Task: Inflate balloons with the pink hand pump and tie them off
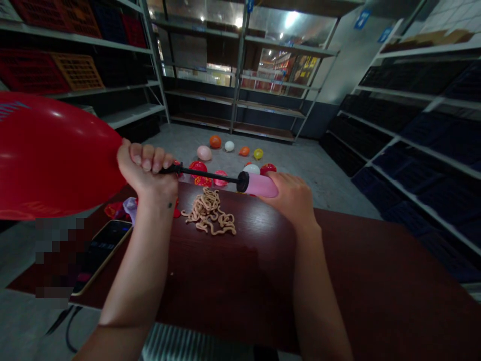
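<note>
A big inflated red balloon [56,155] with blue printing fills the left side. At its neck end, my left hand [148,165] is closed around the neck and the black end of a balloon pump; the neck itself is hidden by the fingers. From there the pump's thin black rod [208,174] runs across to a black cap and the pink barrel [261,184]. My right hand [295,195] is wrapped round that barrel. Below the rod, a heap of beige, curly string-like pieces [208,208] lies on the dark brown table [240,281].
A phone [101,250] lies at the table's left, beside some uninflated-looking red and lilac balloons [124,208]. Several inflated balloons, among them a pale pink one [204,153], rest on the floor beyond. Metal shelves [235,95] with crates stand around.
</note>
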Demonstrator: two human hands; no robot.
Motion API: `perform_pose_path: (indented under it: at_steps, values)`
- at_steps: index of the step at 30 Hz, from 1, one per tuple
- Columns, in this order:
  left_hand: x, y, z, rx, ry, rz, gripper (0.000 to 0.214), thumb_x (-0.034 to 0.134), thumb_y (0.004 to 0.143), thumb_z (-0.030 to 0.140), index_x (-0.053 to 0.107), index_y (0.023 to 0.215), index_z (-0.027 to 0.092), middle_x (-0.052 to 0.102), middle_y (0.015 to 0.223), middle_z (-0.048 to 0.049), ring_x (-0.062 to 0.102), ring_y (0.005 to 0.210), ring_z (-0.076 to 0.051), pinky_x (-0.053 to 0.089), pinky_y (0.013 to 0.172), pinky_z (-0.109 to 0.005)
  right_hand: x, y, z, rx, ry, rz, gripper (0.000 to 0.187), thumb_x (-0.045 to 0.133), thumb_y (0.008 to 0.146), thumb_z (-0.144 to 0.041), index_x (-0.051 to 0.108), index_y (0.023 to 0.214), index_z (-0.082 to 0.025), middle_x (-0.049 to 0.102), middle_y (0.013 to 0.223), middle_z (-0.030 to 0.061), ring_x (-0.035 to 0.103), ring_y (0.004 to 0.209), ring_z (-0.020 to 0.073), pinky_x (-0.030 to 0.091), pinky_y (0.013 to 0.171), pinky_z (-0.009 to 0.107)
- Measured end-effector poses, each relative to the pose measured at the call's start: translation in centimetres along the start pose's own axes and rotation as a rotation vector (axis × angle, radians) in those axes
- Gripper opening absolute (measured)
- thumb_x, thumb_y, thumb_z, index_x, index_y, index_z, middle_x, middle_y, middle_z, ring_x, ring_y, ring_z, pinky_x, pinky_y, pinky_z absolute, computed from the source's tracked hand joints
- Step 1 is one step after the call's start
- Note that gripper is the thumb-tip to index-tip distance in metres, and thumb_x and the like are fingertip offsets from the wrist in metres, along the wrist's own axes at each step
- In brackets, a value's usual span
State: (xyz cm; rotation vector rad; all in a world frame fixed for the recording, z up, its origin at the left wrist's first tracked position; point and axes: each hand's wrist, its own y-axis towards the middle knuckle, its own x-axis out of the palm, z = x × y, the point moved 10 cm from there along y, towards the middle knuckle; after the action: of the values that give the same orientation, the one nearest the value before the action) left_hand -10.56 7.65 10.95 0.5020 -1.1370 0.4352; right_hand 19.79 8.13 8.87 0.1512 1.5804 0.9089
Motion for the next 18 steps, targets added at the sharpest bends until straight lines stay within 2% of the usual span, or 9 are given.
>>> perform_pose_path:
  at_steps: [6,9,13,18]
  values:
    - [2.1,-2.1,0.7,0.064,0.035,-0.047,0.05,0.022,0.109,0.025,0.008,0.061,0.018,0.011,0.041,0.0058,0.013,0.03,-0.006,0.012,0.038,-0.025,-0.3,-0.4,0.6,0.051,0.107,-0.089,0.041,0.072,0.082,-0.05,0.071,0.111,-0.022,0.077,0.096,0.0081,0.069,0.082,0.0252,0.041,0.069,0.034]
    - [2.4,-2.5,0.5,0.077,0.081,-0.067,0.051,0.02,0.109,0.023,0.01,0.06,0.018,0.012,0.043,0.0052,0.015,0.031,-0.007,0.014,0.039,-0.026,-0.3,-0.7,0.8,0.072,0.105,-0.142,0.038,0.07,0.083,-0.049,0.071,0.11,-0.023,0.078,0.095,0.0071,0.069,0.079,0.0241,0.04,0.067,0.034]
    - [1.7,-2.3,-0.6,0.037,0.064,-0.057,0.053,0.02,0.109,0.023,0.015,0.057,0.018,0.016,0.041,0.0046,0.015,0.031,-0.007,0.017,0.04,-0.027,-0.7,-0.6,0.2,0.064,0.023,-0.165,0.037,0.068,0.083,-0.048,0.07,0.109,-0.021,0.077,0.092,0.0066,0.067,0.074,0.0226,0.037,0.063,0.032]
    - [2.0,-3.7,-3.6,-0.018,0.036,-0.11,0.059,0.041,0.108,0.03,0.021,0.054,0.018,0.019,0.041,0.0044,0.017,0.033,-0.008,0.019,0.039,-0.027,-1.5,0.0,-2.5,-0.01,-0.054,-0.135,0.035,0.066,0.084,-0.048,0.069,0.101,-0.019,0.075,0.084,0.0082,0.064,0.067,0.0216,0.032,0.06,0.032]
